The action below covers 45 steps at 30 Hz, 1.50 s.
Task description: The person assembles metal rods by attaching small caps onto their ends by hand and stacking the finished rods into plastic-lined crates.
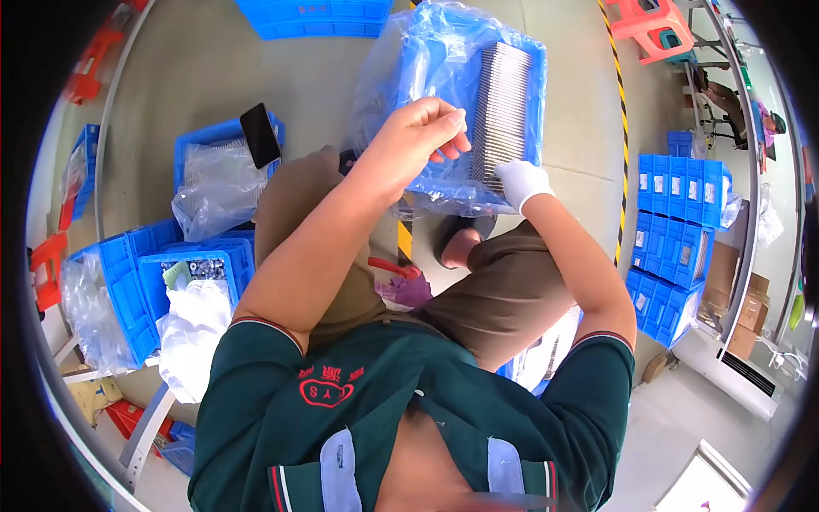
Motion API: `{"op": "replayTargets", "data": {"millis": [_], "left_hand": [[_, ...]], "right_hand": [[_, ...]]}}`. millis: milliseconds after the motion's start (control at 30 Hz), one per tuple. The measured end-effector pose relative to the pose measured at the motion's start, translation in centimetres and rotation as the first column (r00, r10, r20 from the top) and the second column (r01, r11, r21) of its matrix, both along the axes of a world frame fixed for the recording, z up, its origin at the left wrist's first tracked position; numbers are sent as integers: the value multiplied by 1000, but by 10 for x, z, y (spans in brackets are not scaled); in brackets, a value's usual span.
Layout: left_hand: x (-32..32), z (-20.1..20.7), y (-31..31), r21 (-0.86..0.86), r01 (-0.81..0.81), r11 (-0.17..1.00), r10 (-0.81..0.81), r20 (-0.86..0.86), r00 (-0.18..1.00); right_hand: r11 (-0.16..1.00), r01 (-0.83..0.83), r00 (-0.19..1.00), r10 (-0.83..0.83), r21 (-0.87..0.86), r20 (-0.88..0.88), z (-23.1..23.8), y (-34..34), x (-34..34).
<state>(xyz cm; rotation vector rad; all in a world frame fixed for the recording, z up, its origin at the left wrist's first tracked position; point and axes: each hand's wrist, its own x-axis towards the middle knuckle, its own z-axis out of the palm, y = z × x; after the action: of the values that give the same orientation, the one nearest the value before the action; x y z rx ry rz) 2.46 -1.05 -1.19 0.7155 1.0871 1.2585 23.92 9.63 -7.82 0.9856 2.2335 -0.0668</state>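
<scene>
In front of me stands a blue plastic crate point(535, 94) lined with clear plastic film point(431, 51). Along its right side runs a long row of thin, silvery flat parts point(503, 94), packed closely on edge. My left hand point(418, 136), bare, hovers over the crate's near left part. Its fingers are curled in toward the thumb; whatever they hold, if anything, does not show. At the near end of the row is my right hand point(524, 183) in a white glove, its fingers bunched against the last parts. What lies between those fingers is hidden.
Left of my legs, a black phone point(260, 136) rests on a blue crate point(181, 158) of bagged parts. Another crate point(243, 256) nearby holds small dark pieces and white bags. Stacked blue crates point(674, 247) stand right, beyond yellow-black floor tape point(625, 145). A person point(755, 119) sits far right.
</scene>
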Motion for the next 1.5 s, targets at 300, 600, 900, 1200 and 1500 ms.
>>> {"op": "replayTargets", "data": {"millis": [300, 600, 900, 1200, 1500], "left_hand": [[-1, 0, 0, 9, 3, 1000, -3, 14, 1000], [-2, -1, 0, 15, -14, 1000, 14, 37, 999], [-4, 0, -1, 10, -21, 1000, 20, 23, 1000], [-7, 0, -3, 30, -26, 999, 25, 38, 999], [-7, 3, -5, 36, -12, 999, 11, 37, 999]], "right_hand": [[993, -23, 993, 37, 120, -116, -5, 9, 4], [991, 7, 992, 9, 130, -124, -8, 14, 5], [973, -136, 990, 125, 185, 65, -13, 13, -3], [954, -157, 987, 162, 257, 4, -20, 27, -2], [943, -240, 970, 223, 230, 95, -22, 27, 2]]}}
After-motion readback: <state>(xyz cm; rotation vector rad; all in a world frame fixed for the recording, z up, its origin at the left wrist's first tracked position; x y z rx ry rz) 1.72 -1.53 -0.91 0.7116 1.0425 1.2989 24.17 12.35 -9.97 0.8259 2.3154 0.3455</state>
